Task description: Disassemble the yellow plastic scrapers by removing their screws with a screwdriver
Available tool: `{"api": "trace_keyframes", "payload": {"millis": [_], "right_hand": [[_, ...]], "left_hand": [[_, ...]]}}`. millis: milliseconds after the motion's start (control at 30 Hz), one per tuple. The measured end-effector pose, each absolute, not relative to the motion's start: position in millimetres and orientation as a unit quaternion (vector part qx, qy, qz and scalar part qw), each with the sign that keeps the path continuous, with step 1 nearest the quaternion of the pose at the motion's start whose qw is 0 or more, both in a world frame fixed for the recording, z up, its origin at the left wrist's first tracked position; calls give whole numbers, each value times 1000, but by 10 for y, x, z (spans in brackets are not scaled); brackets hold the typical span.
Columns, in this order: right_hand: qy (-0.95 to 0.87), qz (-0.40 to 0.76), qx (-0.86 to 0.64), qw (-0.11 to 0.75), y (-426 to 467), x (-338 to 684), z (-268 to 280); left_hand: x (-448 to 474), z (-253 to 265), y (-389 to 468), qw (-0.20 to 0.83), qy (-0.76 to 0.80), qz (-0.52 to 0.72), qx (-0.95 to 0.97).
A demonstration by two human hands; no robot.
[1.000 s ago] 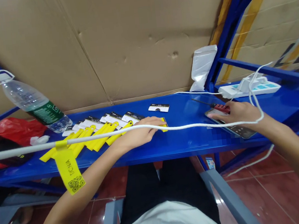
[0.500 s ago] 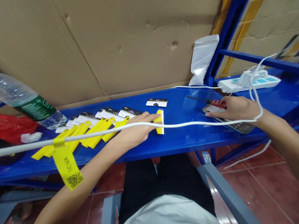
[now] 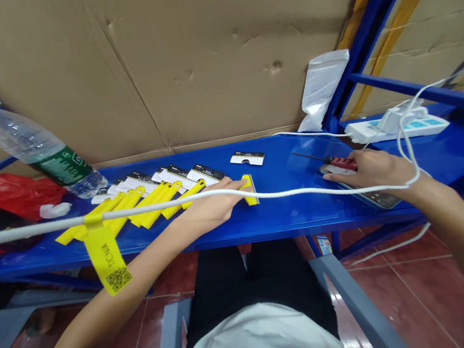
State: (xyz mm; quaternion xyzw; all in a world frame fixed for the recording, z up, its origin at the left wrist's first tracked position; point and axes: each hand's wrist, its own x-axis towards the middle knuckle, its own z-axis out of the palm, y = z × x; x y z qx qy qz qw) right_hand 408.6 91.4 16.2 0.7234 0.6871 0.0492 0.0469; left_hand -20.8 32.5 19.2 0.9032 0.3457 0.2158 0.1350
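Head view: a yellow scraper (image 3: pixel 250 185) is held at the middle of the blue bench (image 3: pixel 295 211) by the left hand (image 3: pixel 216 200), whose fingers are closed over it from above; its wide, pale-edged end is turned to the right, and its handle is hidden beneath the hand. A red-and-black screwdriver (image 3: pixel 342 164) is gripped in the right hand (image 3: pixel 378 169), its thin shaft pointed left, over a phone (image 3: pixel 379 200) that is partly covered by that hand. A single card (image 3: pixel 247 159) is laid flat behind the scraper, and to the left a row of yellow tools (image 3: pixel 157 196) is spread just in front of more cards (image 3: pixel 177 175).

For good control, the scraper is best steadied well behind its pale edge, with fingertips kept off that edge; whether it is sharp cannot be told. The screwdriver should be held by its handle alone, with the tip directed away from the left fingers and the shaft lifted clear of the phone. Slack should be watched in the white cable (image 3: pixel 301 192), by which the view of both hands is crossed, so that neither wrist is snagged.
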Motion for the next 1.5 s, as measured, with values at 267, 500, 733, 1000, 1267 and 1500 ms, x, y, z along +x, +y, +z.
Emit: {"api": "trace_keyframes", "payload": {"millis": [267, 500, 733, 1000, 1267, 1500], "right_hand": [[686, 88, 722, 27, 822, 4010, 212], [753, 23, 638, -163, 794, 3647, 357], [780, -153, 539, -278, 855, 3048, 439], [788, -123, 537, -274, 915, 3188, 378], [737, 28, 673, -53, 855, 4172, 307], [726, -21, 688, -3, 838, 4107, 254]], "left_hand": [[-226, 138, 335, 118, 359, 249, 892], [-290, 119, 274, 95, 334, 248, 904], [-348, -12, 280, -100, 284, 211, 930], [-392, -18, 240, -143, 278, 210, 926], [-335, 30, 360, -172, 280, 261, 908], [-266, 55, 381, -197, 295, 214, 910]]}}
